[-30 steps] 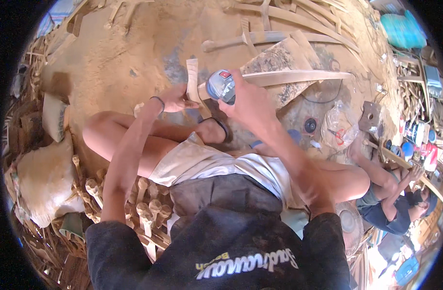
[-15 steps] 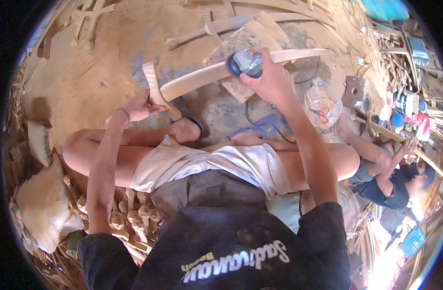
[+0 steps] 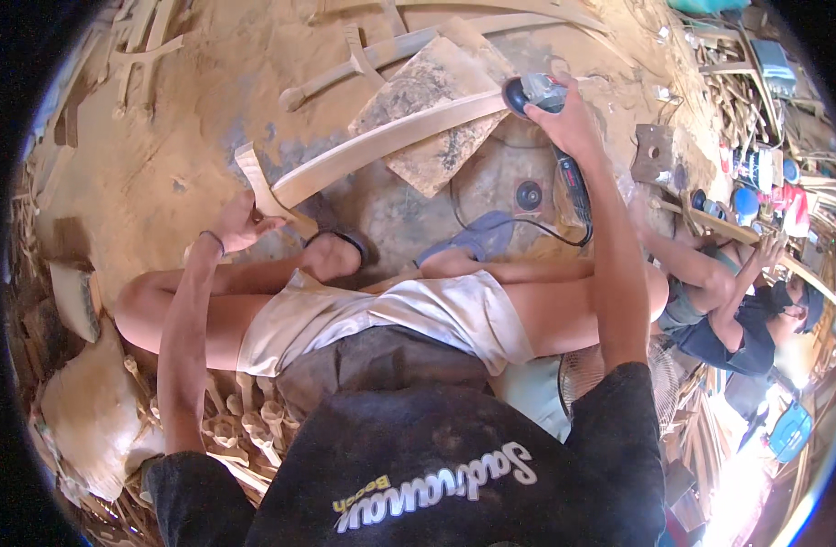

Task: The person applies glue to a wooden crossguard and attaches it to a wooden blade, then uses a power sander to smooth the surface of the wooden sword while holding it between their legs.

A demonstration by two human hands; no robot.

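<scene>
A pale wooden sword (image 3: 381, 146) with a curved blade slants up from left to right in front of my folded legs. My left hand (image 3: 240, 221) is closed round its hilt, just below the crossguard (image 3: 258, 178). In my right hand (image 3: 574, 126) is an angle grinder (image 3: 541, 89), gripped by its body. Its dark round disc (image 3: 516, 97) is over the blade near the tip end, and whether they touch is hard to tell. Part of the blade passes over a worn, stained square board (image 3: 431, 164), and the hand and tool partly hide the tip.
More wooden sword pieces (image 3: 381, 56) lie beyond the board. A black cord (image 3: 541, 228) loops beside my foot, near a round black disc (image 3: 529, 194). At the right a co-worker (image 3: 728, 319) sits holding a wooden piece. Carved wooden parts (image 3: 254, 424) are piled behind my left side.
My right hand has moved the grinder rightward along the blade towards the tip. My left hand still grips the hilt. The view has shifted slightly, and the round disc on the floor now shows.
</scene>
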